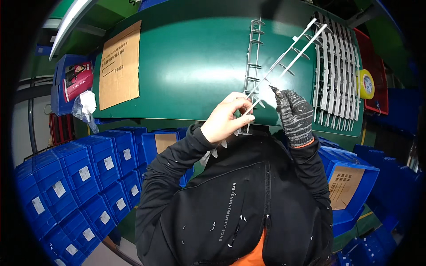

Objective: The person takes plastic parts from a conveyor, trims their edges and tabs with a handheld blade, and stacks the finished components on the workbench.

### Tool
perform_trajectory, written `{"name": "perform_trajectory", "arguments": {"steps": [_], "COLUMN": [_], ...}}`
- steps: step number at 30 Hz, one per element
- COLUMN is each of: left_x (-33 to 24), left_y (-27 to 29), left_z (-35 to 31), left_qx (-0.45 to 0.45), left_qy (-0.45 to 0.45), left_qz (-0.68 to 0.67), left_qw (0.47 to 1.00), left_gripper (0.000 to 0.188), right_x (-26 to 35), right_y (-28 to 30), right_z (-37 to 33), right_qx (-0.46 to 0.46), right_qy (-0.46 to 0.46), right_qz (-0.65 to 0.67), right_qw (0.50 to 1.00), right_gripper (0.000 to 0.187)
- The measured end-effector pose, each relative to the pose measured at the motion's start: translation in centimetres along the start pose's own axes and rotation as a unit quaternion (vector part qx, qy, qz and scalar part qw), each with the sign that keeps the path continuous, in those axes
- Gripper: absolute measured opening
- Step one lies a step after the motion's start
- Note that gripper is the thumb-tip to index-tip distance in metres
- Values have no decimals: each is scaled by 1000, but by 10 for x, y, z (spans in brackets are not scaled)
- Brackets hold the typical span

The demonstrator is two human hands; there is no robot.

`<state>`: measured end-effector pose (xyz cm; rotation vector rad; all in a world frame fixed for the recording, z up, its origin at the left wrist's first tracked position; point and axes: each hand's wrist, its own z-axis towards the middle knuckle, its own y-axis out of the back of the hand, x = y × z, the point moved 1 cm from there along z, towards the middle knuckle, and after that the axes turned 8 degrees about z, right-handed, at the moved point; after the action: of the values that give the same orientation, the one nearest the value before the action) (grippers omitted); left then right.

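My bare left hand [228,116] pinches the near end of a long metal strip [284,55] made of two slim rails with small curved blades between them. The strip slants up to the far right over the green table [191,57]. Beneath it lies a similar ladder-like strip [254,48], running toward the table's near edge. My right hand [294,113], in a grey-and-black striped glove, is closed beside the held strip. A small dark tip shows at its fingers; what it belongs to is hidden.
Several metal strips [337,75] lie side by side at the table's right, with a yellow tape roll [366,84] and red tray [377,66] beyond. A cardboard sheet [120,66] lies at the left. Blue bins [73,170] are stacked below left; another blue bin [370,177] stands right.
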<state>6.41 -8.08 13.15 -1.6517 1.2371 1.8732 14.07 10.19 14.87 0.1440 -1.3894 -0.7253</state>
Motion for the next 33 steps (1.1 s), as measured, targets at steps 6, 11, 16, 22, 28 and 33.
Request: {"name": "perform_trajectory", "arguments": {"steps": [6,11,16,22,28,33], "left_x": [-4,-18,-30,-9,27,30], "left_y": [-6,-12,-24,9,23,7], "left_z": [5,9,15,1,-9,-2], "left_qx": [-70,-124,-145,-159,-20,-54], "left_qy": [-24,-36,-104,-80,-12,11], "left_qz": [94,193,327,151,-11,-176], "left_qw": [993,973,928,972,1000,983], "left_gripper": [17,20,28,44,16,20], "right_x": [-5,2,-4,-3,6,8], "right_y": [-14,-9,-21,-12,-1,-1], "right_z": [-14,-12,-8,-14,-2,1], "right_qx": [60,-38,-95,-135,-135,-93], "right_qy": [101,-167,-174,-208,-196,-154], "right_qz": [-13,213,314,418,473,267], "right_qw": [993,962,929,874,848,947], "right_gripper": [10,12,26,16,14,18]}}
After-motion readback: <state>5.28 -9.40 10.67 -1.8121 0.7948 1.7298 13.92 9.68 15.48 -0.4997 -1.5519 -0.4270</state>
